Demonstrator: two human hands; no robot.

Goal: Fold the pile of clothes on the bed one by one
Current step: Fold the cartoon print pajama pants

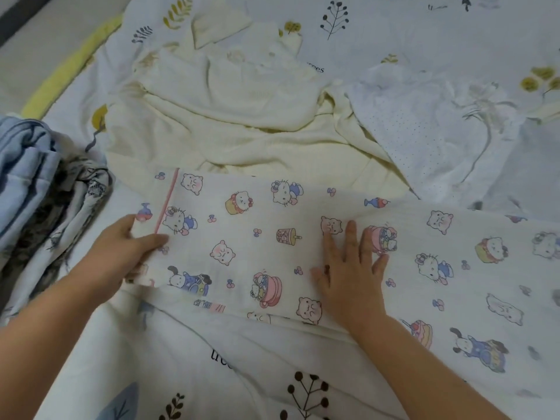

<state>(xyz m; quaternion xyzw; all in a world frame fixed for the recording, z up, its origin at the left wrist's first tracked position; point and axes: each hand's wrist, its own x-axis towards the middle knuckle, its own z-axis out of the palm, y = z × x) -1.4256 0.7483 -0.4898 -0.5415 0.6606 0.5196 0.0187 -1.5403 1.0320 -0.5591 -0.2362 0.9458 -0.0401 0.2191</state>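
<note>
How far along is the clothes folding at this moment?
Done, apparently: a stack of blue and patterned clothes sits at the left. In hand: the cartoon-print garment, laid out flat; the left hand grips its pink-trimmed end while the right hand presses flat on its middle. Left: the cream garment and the white dotted one lie crumpled behind.

A white bed sheet [409, 28] with little plant pictures covers the bed. A yellow strip [65, 71] runs along its top-left edge.
</note>
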